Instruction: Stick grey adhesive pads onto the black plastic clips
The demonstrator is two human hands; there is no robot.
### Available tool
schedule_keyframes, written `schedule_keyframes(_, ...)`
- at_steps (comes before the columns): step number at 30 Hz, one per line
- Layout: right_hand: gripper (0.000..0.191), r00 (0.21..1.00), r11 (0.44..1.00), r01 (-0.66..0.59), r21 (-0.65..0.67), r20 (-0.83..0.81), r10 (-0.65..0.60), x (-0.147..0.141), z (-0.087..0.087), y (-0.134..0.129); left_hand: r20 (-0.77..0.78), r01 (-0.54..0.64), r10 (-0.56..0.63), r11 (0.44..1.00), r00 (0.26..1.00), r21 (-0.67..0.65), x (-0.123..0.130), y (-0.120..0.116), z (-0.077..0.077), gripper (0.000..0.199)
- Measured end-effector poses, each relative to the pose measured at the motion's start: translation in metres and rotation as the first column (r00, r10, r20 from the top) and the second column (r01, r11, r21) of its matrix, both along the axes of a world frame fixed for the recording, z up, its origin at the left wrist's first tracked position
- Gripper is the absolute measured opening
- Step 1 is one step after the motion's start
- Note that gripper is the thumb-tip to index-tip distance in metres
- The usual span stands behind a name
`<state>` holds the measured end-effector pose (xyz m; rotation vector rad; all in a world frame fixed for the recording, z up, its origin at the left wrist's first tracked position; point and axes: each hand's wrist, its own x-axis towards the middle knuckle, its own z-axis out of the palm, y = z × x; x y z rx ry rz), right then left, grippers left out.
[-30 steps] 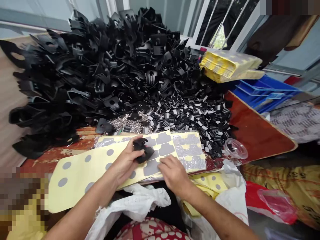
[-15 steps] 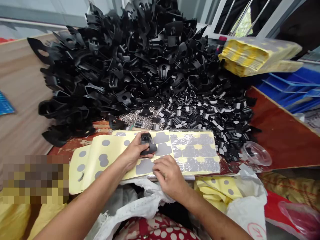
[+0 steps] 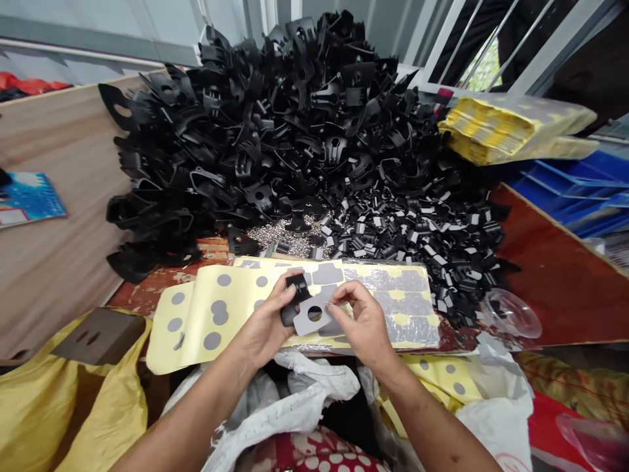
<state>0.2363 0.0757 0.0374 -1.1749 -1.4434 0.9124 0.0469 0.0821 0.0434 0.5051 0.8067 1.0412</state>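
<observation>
My left hand (image 3: 268, 321) is closed around a small black plastic part (image 3: 289, 311), held above the sticker sheets. Between finger and thumb, my right hand (image 3: 361, 321) pinches a grey die-cut sticker (image 3: 307, 321) with a round hole. The sticker's left end overlaps the black part; whether it is stuck to it I cannot tell. Beneath both hands lie yellow backing sheets (image 3: 196, 328) with grey dots and rows of grey sticker shapes. The sheets on the right are under clear plastic film (image 3: 410, 288).
A tall heap of black plastic parts (image 3: 275, 137) rises behind the sheets. Small black-and-grey clips (image 3: 407, 229) and shiny metal bits (image 3: 289, 236) lie before it. At right are a clear plastic bowl (image 3: 511, 313) and a yellow sheet stack (image 3: 515, 124). A white sack (image 3: 314, 387) hangs at the near edge.
My right hand has lifted a grey sticker off the sheet and brought it against the black part in my left hand. The view has shifted slightly.
</observation>
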Motion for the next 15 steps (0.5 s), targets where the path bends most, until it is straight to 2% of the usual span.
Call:
schedule_keyframes(3,0.010,0.999,1.000,-0.017,-0.008,-0.027,0.017,-0.007,-0.010,0.002,0.069,-0.022,0.023,1.000,0.997,-0.019,0.002,-0.013,0.004,0.037)
schedule_keyframes(15,0.008,1.000,1.000,-0.010,0.008,-0.013,0.010,-0.020,-0.013,-0.006,0.089,-0.019,0.020,1.000,0.996,-0.008,0.004,-0.022,0.005,0.035)
